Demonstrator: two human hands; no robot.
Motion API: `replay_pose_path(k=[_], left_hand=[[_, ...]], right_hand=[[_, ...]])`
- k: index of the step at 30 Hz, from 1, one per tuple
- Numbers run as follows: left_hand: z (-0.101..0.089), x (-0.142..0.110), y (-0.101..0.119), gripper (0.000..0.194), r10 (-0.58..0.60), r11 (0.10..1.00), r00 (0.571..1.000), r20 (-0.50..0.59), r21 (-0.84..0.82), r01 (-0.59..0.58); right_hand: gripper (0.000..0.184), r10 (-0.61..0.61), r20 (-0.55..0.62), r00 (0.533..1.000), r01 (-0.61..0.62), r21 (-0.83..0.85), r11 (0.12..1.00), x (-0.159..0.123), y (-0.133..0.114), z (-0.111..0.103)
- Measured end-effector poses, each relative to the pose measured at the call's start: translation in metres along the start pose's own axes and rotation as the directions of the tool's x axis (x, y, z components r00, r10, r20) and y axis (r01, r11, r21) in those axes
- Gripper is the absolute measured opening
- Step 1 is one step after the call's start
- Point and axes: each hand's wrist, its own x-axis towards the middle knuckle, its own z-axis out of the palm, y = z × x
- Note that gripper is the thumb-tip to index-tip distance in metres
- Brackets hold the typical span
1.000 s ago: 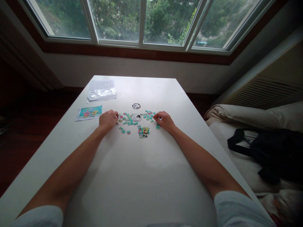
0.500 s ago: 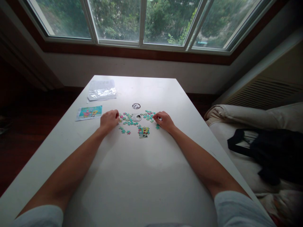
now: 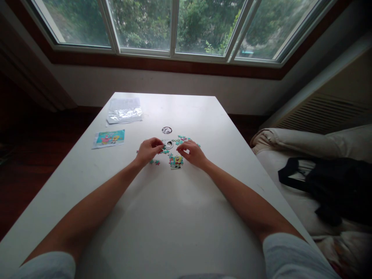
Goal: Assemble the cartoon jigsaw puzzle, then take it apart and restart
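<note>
My left hand (image 3: 148,150) is closed in a pinch over the loose pieces, with a small green jigsaw puzzle piece (image 3: 164,147) at its fingertips. Across from it, my right hand (image 3: 192,153) has its thumb and fingers drawn together; whatever they may hold is too small to make out. Just below the right fingertips lies a joined block of puzzle pieces (image 3: 176,162) with a yellow cartoon figure. Loose green and pink pieces (image 3: 182,138) are scattered behind and between the hands. Part of the pile is hidden under my left hand.
A printed picture sheet (image 3: 109,138) lies on the white table (image 3: 186,217) at the left. Behind it is a clear plastic bag over paper (image 3: 124,110). Two round fittings, one a ring (image 3: 168,144), are in the tabletop. Dark clothing (image 3: 340,186) rests on a couch at right.
Both hands have moved inward. My left hand has come right from the pile's left edge, and my right hand has shifted left toward the joined block.
</note>
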Motion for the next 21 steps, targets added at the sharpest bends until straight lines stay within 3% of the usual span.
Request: replay_pose_path(k=[3,8,14,21], left_hand=[[0.013,-0.006,0.004,0.028,-0.01,0.994,0.999,0.05,-0.11,0.016],[0.025,-0.016,0.011,0.026,-0.018,0.988,0.995,0.099,-0.149,0.032],[0.031,-0.019,0.009,0.028,-0.018,0.978,0.992,0.127,-0.205,0.044],[0.032,-0.021,0.009,0.029,-0.003,0.981,0.993,0.119,-0.191,0.026]], right_hand=[[0.01,-0.016,0.022,1.0,0.015,0.02,1.0,0.001,-0.01,0.004],[0.019,-0.006,0.036,0.999,0.003,0.069,0.998,0.0,-0.013,0.007],[0.028,0.033,0.026,0.999,-0.036,0.108,0.994,0.0,-0.014,0.009],[0.026,0.069,0.046,0.997,-0.075,0.155,0.985,-0.001,-0.013,0.01]])
